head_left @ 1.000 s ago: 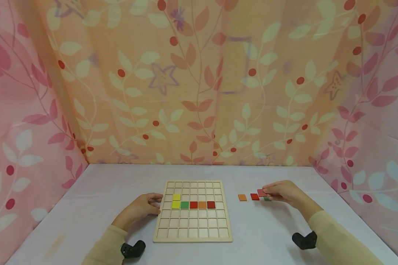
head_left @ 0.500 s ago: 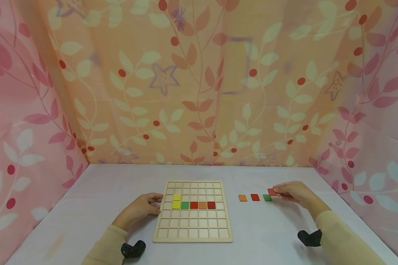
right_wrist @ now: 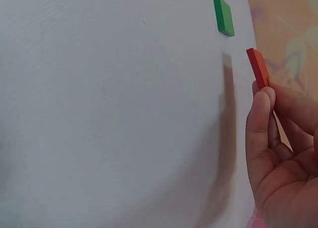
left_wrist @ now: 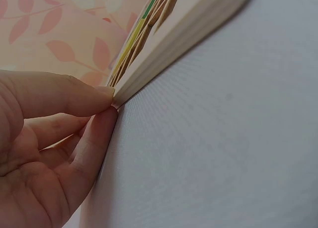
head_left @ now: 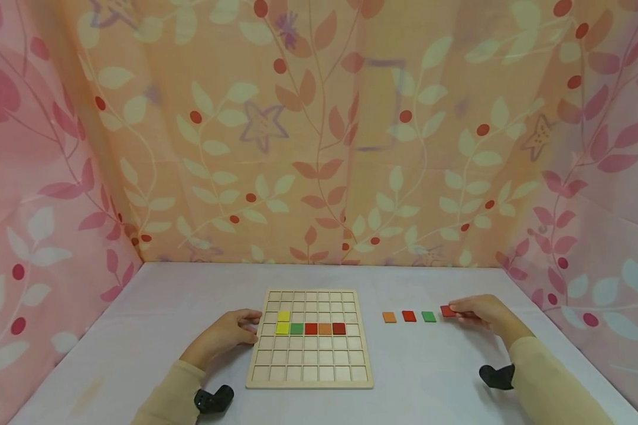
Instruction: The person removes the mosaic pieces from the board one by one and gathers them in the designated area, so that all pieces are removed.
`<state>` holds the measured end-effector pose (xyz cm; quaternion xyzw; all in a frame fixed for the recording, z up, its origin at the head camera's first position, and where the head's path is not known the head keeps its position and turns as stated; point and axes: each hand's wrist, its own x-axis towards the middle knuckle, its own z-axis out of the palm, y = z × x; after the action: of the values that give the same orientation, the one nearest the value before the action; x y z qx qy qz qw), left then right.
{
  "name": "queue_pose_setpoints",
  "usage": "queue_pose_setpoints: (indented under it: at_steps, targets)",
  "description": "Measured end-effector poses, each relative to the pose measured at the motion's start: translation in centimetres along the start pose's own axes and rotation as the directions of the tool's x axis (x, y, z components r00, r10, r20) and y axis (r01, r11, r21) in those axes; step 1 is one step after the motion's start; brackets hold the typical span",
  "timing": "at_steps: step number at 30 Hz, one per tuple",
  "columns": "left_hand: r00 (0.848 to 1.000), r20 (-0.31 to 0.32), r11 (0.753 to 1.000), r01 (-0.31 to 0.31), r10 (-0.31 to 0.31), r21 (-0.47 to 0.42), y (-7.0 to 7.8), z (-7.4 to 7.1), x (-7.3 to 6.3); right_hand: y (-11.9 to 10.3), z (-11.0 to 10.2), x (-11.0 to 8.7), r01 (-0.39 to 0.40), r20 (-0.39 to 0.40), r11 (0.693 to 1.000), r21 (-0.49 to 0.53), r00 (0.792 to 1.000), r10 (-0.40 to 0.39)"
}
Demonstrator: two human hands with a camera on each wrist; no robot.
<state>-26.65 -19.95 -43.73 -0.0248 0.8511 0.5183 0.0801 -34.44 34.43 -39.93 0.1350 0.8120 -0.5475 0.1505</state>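
Observation:
A pale wooden grid board lies on the table in the head view. Two yellow tiles, a green tile, a red tile, an orange tile and a darker red tile sit in its squares. My left hand rests with its fingertips against the board's left edge; the left wrist view shows thumb and finger right at the rim. At the right, my right hand pinches a red tile between thumb and fingers, low over the table, just right of a loose green tile.
Left of the green tile, a loose orange tile and a red tile lie in a row beside the board. White cloth covers the table. Patterned curtains enclose the back and sides. A black device is at each wrist.
My right hand has carried the red tile rightward, past the green tile, and lowered it to the row's right end. The left hand and the board have stayed still.

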Motion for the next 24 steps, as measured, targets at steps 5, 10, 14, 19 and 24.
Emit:
queue_pose_setpoints:
  at_steps: [5, 10, 14, 19, 24]
  targets:
    - [1.000, -0.004, 1.000, -0.001, 0.000, -0.011, 0.0, 0.0, 0.0, 0.5, -0.2, 0.3, -0.032, -0.008, 0.999, 0.033, 0.999, 0.032]
    - [1.000, -0.004, 1.000, 0.006, -0.006, -0.007, 0.0, 0.0, 0.0, 1.0, -0.3, 0.9, -0.056, -0.038, 0.998, 0.042, 0.998, 0.058]
    - [1.000, -0.006, 1.000, 0.010, -0.010, 0.000, 0.1, 0.1, 0.1, 1.1, -0.1, 1.2, -0.064, -0.053, 0.997, 0.036, 0.996, 0.066]
    - [1.000, -0.006, 1.000, 0.008, -0.008, 0.003, 0.1, 0.1, 0.0, 1.1, 0.0, 1.2, -0.065, -0.059, 0.998, 0.019, 0.996, 0.066]
    - [1.000, -0.009, 1.000, 0.006, -0.006, 0.003, 0.3, 0.1, -0.2, 0.9, 0.1, 0.9, -0.045, -0.042, 0.999, 0.010, 0.998, 0.045]
